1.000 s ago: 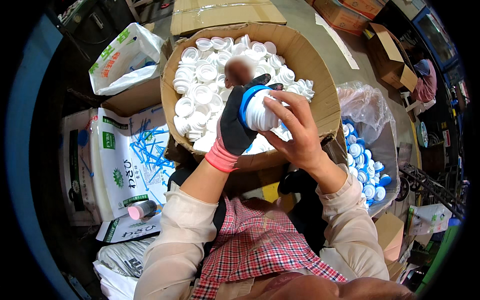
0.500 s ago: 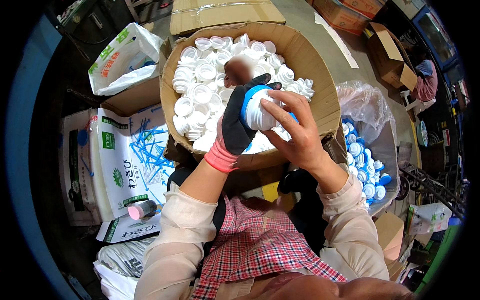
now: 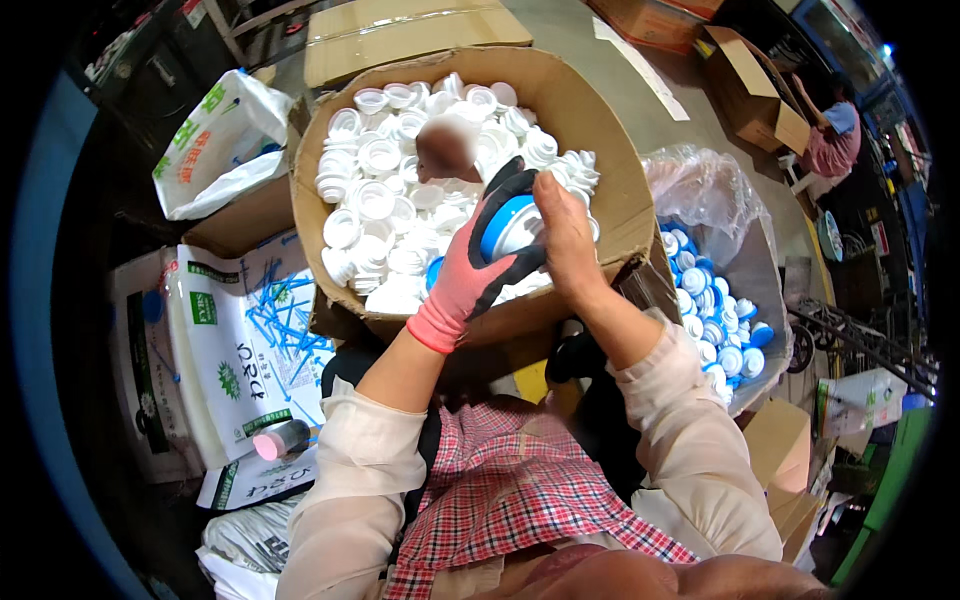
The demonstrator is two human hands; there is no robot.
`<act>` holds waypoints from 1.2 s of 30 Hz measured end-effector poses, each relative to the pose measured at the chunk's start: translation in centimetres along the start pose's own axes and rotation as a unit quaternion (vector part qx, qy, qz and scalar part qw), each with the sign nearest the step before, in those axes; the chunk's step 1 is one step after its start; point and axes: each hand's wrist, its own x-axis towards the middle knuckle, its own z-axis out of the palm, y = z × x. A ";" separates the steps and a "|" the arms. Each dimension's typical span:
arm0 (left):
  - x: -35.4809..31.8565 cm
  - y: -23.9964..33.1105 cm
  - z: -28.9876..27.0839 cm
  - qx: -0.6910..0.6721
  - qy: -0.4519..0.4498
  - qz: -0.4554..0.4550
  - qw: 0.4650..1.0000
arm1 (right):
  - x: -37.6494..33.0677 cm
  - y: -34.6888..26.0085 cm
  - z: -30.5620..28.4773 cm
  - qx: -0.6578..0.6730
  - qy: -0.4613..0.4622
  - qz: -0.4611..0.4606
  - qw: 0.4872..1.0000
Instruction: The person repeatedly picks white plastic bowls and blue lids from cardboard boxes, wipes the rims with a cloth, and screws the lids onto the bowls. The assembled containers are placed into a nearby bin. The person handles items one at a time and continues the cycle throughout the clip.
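Head view: from where I stand, the person's left hand (image 3: pixel 480 258), in a coral and black glove, is curled partway closed around a blue-and-white plastic cap (image 3: pixel 513 230), thumb below and fingers over the top. The bare right hand (image 3: pixel 568 240) is up against the cap's white side; I can't tell how far its fingers are bent or whether they grip. The cap is held tilted above the near side of a big cardboard box (image 3: pixel 600 120) heaped with white plastic parts (image 3: pixel 375 200). A bit of blue shows by the left wrist, too hidden to make out. Off to the right, blue and white caps (image 3: pixel 712 315) fill a container by clear plastic sheeting (image 3: pixel 700 190). To the left, thin blue sticks (image 3: pixel 275 312) lie scattered on a printed white sheet (image 3: pixel 225 350), near a pink-ended cylinder (image 3: pixel 284 440).
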 end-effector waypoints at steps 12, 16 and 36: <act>-1.1 -3.2 -1.0 0.083 0.029 -0.014 0.996 | 1.1 1.6 -0.1 0.048 -0.011 -0.074 0.996; 1.6 -1.1 0.0 -0.224 -0.012 -0.078 0.971 | -0.8 3.2 -3.9 0.057 -0.169 -0.025 0.984; 2.6 -4.1 -2.8 -0.037 0.029 -0.167 0.985 | -20.5 23.1 -54.6 -0.645 0.388 0.276 0.598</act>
